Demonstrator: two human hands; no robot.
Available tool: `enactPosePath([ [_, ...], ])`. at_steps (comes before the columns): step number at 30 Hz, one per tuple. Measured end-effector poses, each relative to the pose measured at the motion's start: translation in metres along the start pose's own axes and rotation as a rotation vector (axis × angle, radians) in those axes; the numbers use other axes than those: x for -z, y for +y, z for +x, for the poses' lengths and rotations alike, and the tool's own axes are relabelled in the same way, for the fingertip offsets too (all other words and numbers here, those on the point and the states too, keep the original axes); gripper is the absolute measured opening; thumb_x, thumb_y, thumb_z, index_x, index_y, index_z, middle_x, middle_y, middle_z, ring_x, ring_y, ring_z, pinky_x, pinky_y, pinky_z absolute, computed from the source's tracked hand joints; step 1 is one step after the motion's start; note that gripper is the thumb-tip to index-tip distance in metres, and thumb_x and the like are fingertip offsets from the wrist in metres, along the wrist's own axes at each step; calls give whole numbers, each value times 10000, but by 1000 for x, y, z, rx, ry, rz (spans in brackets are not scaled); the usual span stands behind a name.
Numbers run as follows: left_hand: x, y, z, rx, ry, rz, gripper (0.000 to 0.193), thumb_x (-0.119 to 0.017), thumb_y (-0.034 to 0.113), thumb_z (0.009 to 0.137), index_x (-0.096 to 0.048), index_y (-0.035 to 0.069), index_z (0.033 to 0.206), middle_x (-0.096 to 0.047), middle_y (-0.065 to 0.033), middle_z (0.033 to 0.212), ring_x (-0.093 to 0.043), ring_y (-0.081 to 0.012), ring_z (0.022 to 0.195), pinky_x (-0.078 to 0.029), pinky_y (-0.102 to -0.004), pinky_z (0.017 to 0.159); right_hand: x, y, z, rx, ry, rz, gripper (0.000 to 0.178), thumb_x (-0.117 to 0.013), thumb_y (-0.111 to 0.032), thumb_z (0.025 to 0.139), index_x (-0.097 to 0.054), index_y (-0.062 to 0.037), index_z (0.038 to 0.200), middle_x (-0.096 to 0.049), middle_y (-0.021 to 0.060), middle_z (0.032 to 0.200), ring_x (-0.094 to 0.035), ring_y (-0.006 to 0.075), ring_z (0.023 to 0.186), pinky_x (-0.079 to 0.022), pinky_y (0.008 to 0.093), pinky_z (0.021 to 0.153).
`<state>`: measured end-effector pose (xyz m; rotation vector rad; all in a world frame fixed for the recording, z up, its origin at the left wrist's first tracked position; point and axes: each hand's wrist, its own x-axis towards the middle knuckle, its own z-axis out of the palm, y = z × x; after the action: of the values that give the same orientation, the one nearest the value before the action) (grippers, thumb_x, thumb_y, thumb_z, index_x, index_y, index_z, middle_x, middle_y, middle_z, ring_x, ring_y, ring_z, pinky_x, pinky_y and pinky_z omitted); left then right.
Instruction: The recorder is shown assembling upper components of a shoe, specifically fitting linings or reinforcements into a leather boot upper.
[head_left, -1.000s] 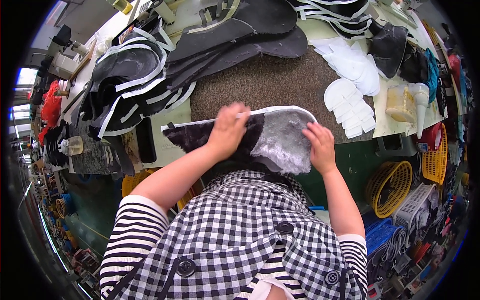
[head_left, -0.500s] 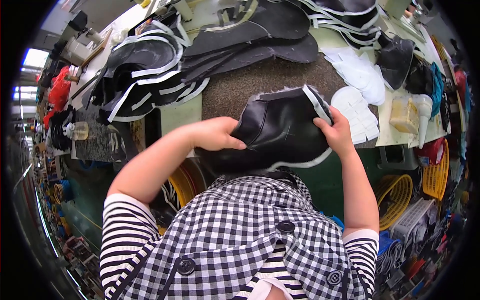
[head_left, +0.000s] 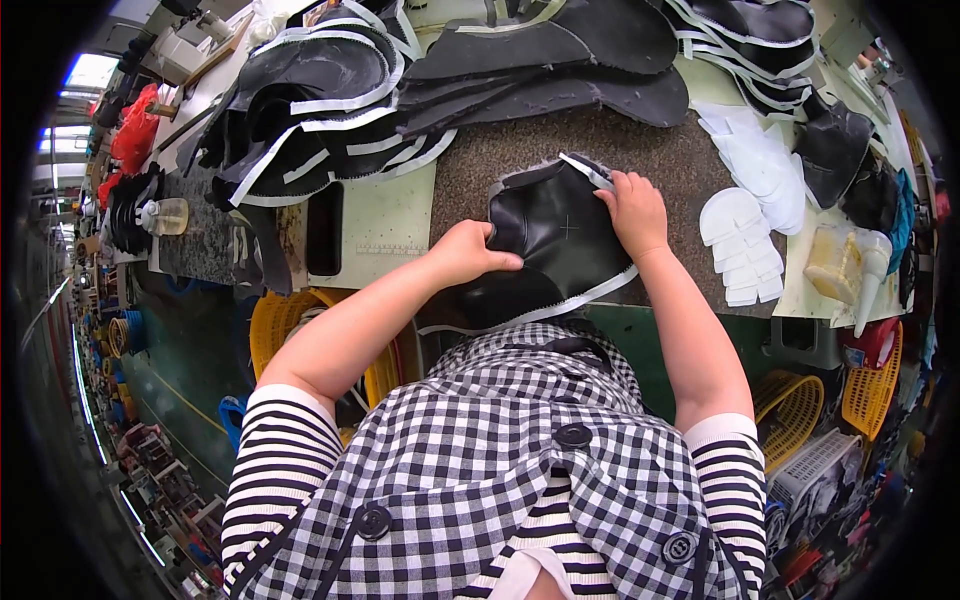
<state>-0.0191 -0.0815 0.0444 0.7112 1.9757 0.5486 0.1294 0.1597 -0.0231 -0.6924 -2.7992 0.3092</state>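
A black leather boot upper (head_left: 572, 240) with white edging and fuzzy lining along its rim is held between my two hands, over the near edge of the dark mat. My left hand (head_left: 472, 250) grips its left side, thumb on top and fingers curled underneath. At the upper right edge, my right hand (head_left: 636, 212) pinches the piece beside a white strip, with the thumb on the leather. A small pale cross mark shows on the leather. The piece's lower end hangs toward my checked apron.
Black uppers with white edging (head_left: 330, 90) and dark flat pieces (head_left: 560, 90) are stacked at the back. White half-round pads (head_left: 740, 235) lie right, by a glue tub (head_left: 835, 262) with a spout-like white bottle. Yellow baskets (head_left: 272, 335) stand below the table, left and right.
The boot upper has moved away from me onto the mat area and turned, its lower part now stretching left. My right hand has shifted left and up along its edge.
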Motion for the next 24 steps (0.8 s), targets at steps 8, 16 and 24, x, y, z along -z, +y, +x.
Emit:
enactPosePath([
  [8,-34,-14,25,46,53,-357,259,-732,221,841,-702,4,979,-696,-42,897,-623,-105,790,-496,-279,731,1,-78,-48,375,52,644,434,-750,-165,765,-566,-97,1152,-544,115,1157,-505,318,1089,-413,402,952],
  [16,-54,-10,21,-302,457,-540,189,-679,186,860,-674,1,819,-675,-106,741,-606,-149,646,-468,-319,596,-3,-82,-67,360,-82,509,639,-648,-243,863,-372,-48,1405,-397,130,1439,-396,301,1321,-313,412,1117],
  [24,-25,-16,32,-111,216,-397,388,-692,351,858,-651,-25,771,-613,-102,645,-565,-145,594,-444,-333,560,0,-90,-71,317,-215,176,698,-514,-358,931,-263,-3,1478,-257,138,1553,-238,250,1443,-144,402,1193],
])
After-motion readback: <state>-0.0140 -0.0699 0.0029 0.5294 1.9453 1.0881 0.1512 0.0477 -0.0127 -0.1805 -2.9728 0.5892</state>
